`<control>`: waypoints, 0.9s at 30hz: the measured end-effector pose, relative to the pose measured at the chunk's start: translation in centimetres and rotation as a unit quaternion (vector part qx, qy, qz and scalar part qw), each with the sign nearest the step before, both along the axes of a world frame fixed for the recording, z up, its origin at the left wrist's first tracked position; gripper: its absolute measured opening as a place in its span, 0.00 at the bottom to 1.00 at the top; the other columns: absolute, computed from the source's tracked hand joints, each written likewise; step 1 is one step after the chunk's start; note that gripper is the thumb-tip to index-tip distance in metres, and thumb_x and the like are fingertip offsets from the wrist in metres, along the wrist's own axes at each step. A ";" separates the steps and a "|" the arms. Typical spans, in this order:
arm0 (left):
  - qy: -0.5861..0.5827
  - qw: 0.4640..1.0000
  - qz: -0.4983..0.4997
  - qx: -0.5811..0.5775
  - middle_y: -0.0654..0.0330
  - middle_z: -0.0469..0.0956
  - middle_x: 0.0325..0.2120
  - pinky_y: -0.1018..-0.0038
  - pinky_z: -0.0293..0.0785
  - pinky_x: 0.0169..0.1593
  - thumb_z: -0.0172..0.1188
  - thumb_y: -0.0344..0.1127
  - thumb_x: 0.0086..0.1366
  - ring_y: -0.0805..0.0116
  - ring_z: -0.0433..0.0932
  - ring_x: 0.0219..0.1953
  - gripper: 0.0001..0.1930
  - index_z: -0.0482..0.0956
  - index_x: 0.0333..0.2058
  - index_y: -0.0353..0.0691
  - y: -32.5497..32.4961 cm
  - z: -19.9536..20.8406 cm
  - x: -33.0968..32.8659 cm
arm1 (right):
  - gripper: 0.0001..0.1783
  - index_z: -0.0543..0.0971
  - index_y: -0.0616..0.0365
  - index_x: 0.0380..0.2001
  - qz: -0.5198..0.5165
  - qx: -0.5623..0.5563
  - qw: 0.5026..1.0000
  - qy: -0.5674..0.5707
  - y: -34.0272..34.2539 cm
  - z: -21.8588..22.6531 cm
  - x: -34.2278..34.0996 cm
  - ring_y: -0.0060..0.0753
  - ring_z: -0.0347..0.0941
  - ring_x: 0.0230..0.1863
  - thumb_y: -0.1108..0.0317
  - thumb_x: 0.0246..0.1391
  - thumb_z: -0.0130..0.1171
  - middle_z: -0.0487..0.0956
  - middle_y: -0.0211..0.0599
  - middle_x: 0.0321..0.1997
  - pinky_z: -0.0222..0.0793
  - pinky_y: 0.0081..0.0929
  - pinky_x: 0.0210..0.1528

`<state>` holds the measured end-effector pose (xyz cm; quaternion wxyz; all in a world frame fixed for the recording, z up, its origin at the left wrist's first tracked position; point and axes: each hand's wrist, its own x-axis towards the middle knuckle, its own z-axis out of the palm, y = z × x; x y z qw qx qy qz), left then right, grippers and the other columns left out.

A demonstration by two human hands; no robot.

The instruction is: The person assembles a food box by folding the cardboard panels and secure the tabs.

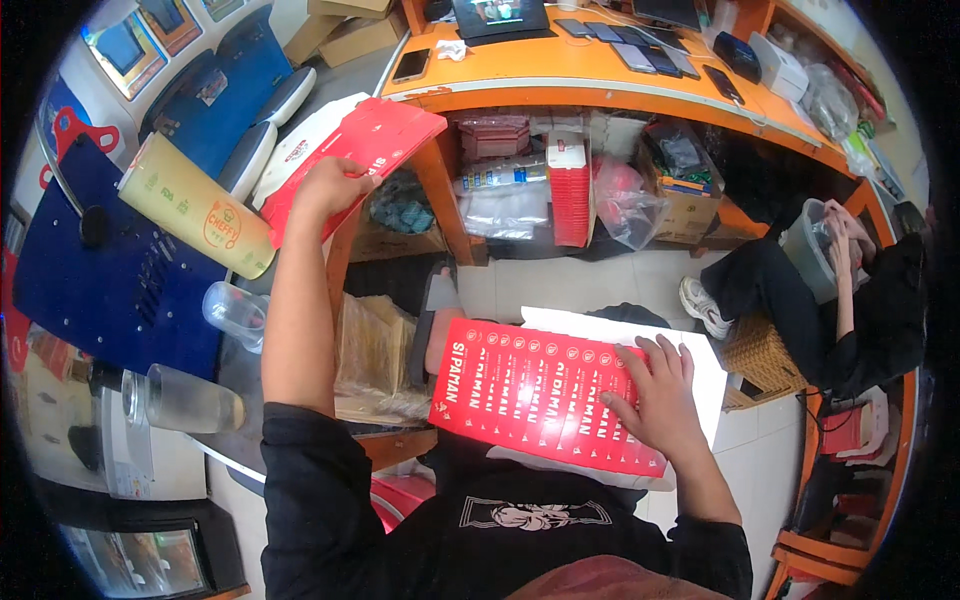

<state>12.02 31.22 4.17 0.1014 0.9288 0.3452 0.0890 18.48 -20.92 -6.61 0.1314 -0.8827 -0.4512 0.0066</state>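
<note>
On my lap lies a small pile of red sheets (540,395) with rows of white print, over white sheets (712,400) that stick out at the right and far edges. My right hand (655,390) rests flat on the top red sheet near its right end, fingers spread. Up to the left, my left hand (330,190) reaches to a fanned stack of red printed cards (395,130) on the side table. Its fingers are bent and pressed together on the red cards. White cards (310,140) show beside that stack.
A yellow paper roll (195,205), a clear cup (235,312) and a clear jar (190,400) stand by my left arm. An orange desk (520,75) with several phones spans the back. At right, another person sits holding a grey bin (805,250).
</note>
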 end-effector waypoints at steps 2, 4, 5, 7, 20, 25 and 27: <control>-0.005 0.994 0.013 -0.112 0.44 0.84 0.43 0.58 0.76 0.53 0.63 0.49 0.66 0.47 0.83 0.46 0.20 0.86 0.45 0.38 -0.1 0.8 0.2 | 0.37 0.72 0.52 0.63 0.004 -0.001 1.000 0.002 -0.2 0.0 0.1 0.60 0.56 0.71 0.46 0.55 0.65 0.68 0.52 0.65 0.41 0.64 0.73; -0.001 1.000 0.005 -0.020 0.43 0.83 0.42 0.56 0.76 0.52 0.59 0.45 0.67 0.45 0.82 0.46 0.17 0.85 0.42 0.37 0.1 1.0 0.6 | 0.38 0.71 0.52 0.64 0.010 -0.010 1.000 0.017 -0.2 0.3 0.2 0.61 0.57 0.71 0.45 0.55 0.65 0.68 0.53 0.65 0.41 0.64 0.73; 0.003 0.997 -0.002 0.072 0.43 0.83 0.41 0.54 0.76 0.51 0.56 0.41 0.69 0.43 0.82 0.45 0.14 0.85 0.40 0.37 0.1 1.2 0.6 | 0.38 0.71 0.52 0.64 0.011 -0.009 1.000 0.017 -0.1 0.5 0.2 0.61 0.57 0.71 0.45 0.55 0.65 0.68 0.53 0.65 0.41 0.64 0.73; -0.056 0.987 0.025 0.150 0.41 0.82 0.39 0.52 0.75 0.49 0.54 0.37 0.68 0.42 0.81 0.44 0.12 0.83 0.38 0.35 -1.3 1.6 0.4 | 0.38 0.71 0.51 0.65 0.015 -0.038 0.998 0.051 -0.1 1.1 0.3 0.62 0.55 0.72 0.43 0.57 0.63 0.67 0.55 0.67 0.40 0.64 0.74; -0.625 0.750 0.071 0.204 0.55 0.82 0.30 0.67 0.75 0.38 0.55 0.35 0.71 0.62 0.81 0.31 0.10 0.81 0.40 0.33 -7.9 12.7 -3.5 | 0.38 0.70 0.54 0.65 0.158 0.143 0.976 -0.038 6.1 8.4 1.7 0.65 0.53 0.74 0.53 0.54 0.69 0.63 0.56 0.70 0.51 0.61 0.72; -0.630 0.760 -0.045 -0.151 0.60 0.79 0.30 0.75 0.71 0.35 0.55 0.35 0.71 0.75 0.74 0.30 0.11 0.80 0.37 0.31 -13.2 11.6 -5.0 | 0.44 0.65 0.42 0.68 0.229 0.347 0.886 -0.207 11.7 10.6 2.0 0.65 0.50 0.75 0.59 0.48 0.73 0.56 0.49 0.75 0.54 0.63 0.70; -0.571 0.796 -0.027 -0.200 0.59 0.80 0.31 0.76 0.72 0.36 0.55 0.35 0.70 0.74 0.76 0.31 0.10 0.79 0.38 0.32 -16.3 9.8 -6.2 | 0.42 0.69 0.45 0.63 0.222 0.399 0.850 -0.262 12.3 11.2 2.1 0.63 0.57 0.73 0.62 0.44 0.75 0.62 0.51 0.72 0.58 0.61 0.68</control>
